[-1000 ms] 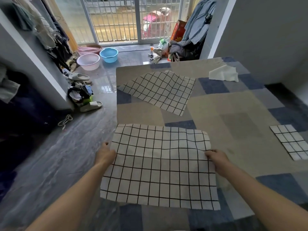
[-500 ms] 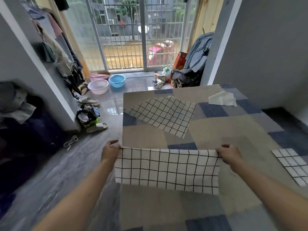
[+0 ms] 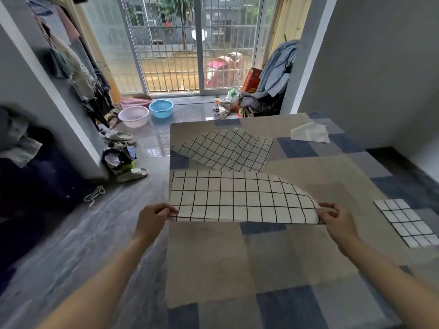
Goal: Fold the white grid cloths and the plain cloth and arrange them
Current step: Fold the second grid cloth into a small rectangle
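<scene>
holding the grid cloth [image 3: 237,198] by its near edge, left hand [image 3: 152,219] pinched on the near left corner, right hand [image 3: 337,222] pinched on the near right corner; fingers [image 3: 329,207] of both closed on fabric. cloth hangs lifted between my hands over the patchwork surface [image 3: 213,257], its far edge draped away from me, far right corner curling down.

step in hand, as i judge it: first fold, bringing one edge over to meet the other. to do it well: keep both hands level and equally far out so the grid lines stay square, hold light tension between the corners to take out the sag, lay the far edge down first, then bring the near edge onto it and match lines before releasing. the drooping far right corner needs flattening or the fold will skew.

beyond my hands: second grid cloth [image 3: 225,150] lies rumpled and unfolded. far beyond the right hand, plain cloth [image 3: 308,135], crumpled. just out to the right of the right hand, a folded grid cloth [image 3: 408,222] lies flat.

change from half a second ago: the cloth then hung down from my hands as a short strip; now it extends away from me and more of its face shows. a full second ago it lay spread flat.
</scene>
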Demonstrator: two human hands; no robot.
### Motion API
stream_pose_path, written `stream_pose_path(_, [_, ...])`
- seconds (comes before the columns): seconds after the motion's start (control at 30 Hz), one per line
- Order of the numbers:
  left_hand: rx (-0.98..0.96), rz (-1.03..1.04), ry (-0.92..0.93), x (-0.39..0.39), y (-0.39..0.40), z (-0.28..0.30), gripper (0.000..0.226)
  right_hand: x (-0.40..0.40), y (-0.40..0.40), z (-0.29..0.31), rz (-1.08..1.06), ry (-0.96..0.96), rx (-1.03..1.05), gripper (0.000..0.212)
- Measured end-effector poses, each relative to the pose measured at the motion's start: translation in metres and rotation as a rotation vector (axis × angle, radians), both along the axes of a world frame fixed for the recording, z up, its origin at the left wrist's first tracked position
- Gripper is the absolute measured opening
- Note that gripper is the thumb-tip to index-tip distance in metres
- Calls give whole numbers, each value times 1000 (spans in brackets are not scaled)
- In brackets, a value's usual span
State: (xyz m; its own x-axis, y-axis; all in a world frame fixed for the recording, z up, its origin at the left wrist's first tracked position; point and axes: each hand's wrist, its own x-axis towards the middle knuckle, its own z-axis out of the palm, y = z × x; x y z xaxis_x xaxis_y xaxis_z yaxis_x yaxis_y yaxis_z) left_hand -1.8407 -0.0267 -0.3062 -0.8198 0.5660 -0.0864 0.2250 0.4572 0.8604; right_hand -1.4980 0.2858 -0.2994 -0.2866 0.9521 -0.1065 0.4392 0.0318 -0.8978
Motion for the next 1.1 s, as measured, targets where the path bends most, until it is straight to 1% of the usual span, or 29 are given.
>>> stream_pose_path(0.1, [-248, -79, 6, 13, -26, -31, 28, 17, -12, -42, 10, -133, -116, 18])
stream_pose_path(0.17, [-385, -138, 24, 26, -36, -41, 28, 25, -20, -65, 11, -232, -151, 21])
stream_pose_path(0.23, [-463, -172, 53, 34, -43, -47, 31, 30, -27, -80, 17, -309, -155, 23])
stream_pose_path(0.33, [-577, -191, 76, 38, -52, -52, 25, 32, -38, -87, 73, -419, -164, 22])
stream_pose_path(0.4, [-626, -205, 103, 38, -58, -58, 25, 31, -39, -88, 112, -517, -132, 24])
stream_pose_path(0.5, [-622, -160, 208, 43, -55, -61, 23, 24, -42, -85, 124, -730, 27, 32])
stream_pose_path(0.53, [-610, -169, 264, 47, -49, -61, 19, 18, -44, -83, 140, -747, 88, 32])
stream_pose_path(0.6, [-560, -275, 381, 58, -30, -63, 11, -1, -54, -80, 210, -685, 213, 34])
stream_pose_path(0.67, [-470, -400, 471, 75, -2, -68, 21, -27, -68, -82, 331, -629, 318, 38])
stream_pose_path(0.73, [-443, -497, 487, 98, 27, -75, 31, -52, -87, -90, 476, -589, 408, 41])
stream_pose_path(0.8, [-499, -596, 501, 118, 52, -84, 43, -75, -103, -101, 584, -560, 507, 42])
stream_pose_path(0.87, [-547, -702, 551, 128, 66, -99, 53, -89, -113, -115, 661, -581, 557, 43])
stream_pose_path(0.93, [-569, -730, 536, 129, 70, -113, 59, -90, -118, -133, 727, -647, 571, 50])
stream_pose_path(1.03, [-480, -749, 525, 122, 70, -130, 64, -83, -117, -154, 747, -718, 599, 59])
stream_pose_path(1.1, [-455, -742, 594, 118, 68, -138, 63, -83, -117, -156, 743, -722, 604, 61])
